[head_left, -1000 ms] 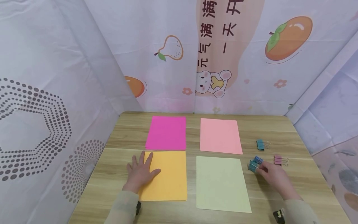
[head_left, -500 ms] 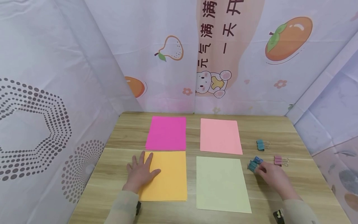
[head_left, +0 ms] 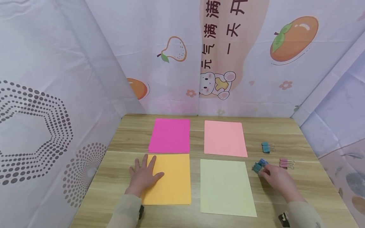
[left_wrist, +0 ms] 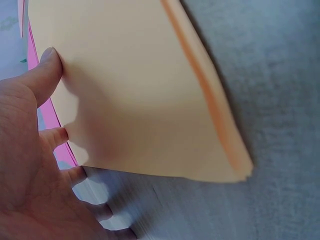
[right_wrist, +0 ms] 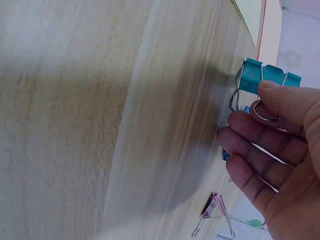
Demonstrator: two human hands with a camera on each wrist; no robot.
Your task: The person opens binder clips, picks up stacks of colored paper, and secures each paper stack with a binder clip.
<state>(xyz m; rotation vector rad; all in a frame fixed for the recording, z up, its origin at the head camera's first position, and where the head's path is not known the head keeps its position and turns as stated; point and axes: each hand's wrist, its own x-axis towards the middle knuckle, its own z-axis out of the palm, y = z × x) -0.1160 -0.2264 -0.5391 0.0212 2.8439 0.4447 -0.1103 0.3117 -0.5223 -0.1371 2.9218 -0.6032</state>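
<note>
The person's left hand (head_left: 141,178) lies with its fingers spread, gripping nothing, across the left edge of the orange paper stack (head_left: 171,185); the thumb rests on the sheet, and the outer fingers reach over the wooden table (head_left: 105,180). The palm hides the stack's near left edge, so I can't count the sheets.

To the right of the pale green paper (head_left: 227,187), the right hand (head_left: 278,179) pinches a teal clip (right_wrist: 252,76) by its wire handle, between thumb and index finger. The thumb covers part of the clip, and I can't tell whether it touches the table. A blue clip (head_left: 263,161) sits right behind it, mostly screened by fingers in the right wrist view. Nearby lie a pink clip (head_left: 283,162) and a 2nd teal clip (head_left: 265,147).

The magenta paper (head_left: 170,135) and salmon paper (head_left: 225,138) lie farther back. Both sleeves (head_left: 124,209) run off the bottom; 2 dark objects (head_left: 141,211) beside them are hard to make out.
</note>
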